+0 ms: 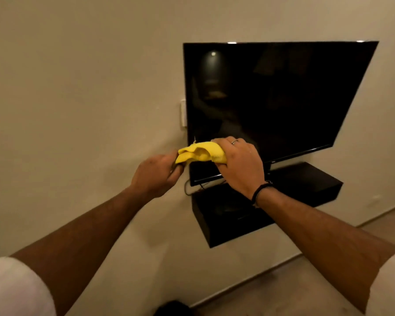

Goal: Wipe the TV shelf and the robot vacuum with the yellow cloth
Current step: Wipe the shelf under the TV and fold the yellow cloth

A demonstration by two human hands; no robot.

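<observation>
The yellow cloth (202, 152) is bunched up between both hands, in front of the lower left corner of the black TV (271, 96). My left hand (156, 175) pinches its left end and my right hand (240, 164) is closed around its right end. Below the TV, a dark floating shelf (294, 192) is fixed to the wall, partly hidden by my right wrist. A dark rounded shape (172, 307) shows at the bottom edge; I cannot tell whether it is the robot vacuum.
A white wall plate (183, 112) sits just left of the TV. Cables (192, 187) hang under the TV's lower left corner. The beige wall meets the floor along a baseboard (249, 279) below the shelf.
</observation>
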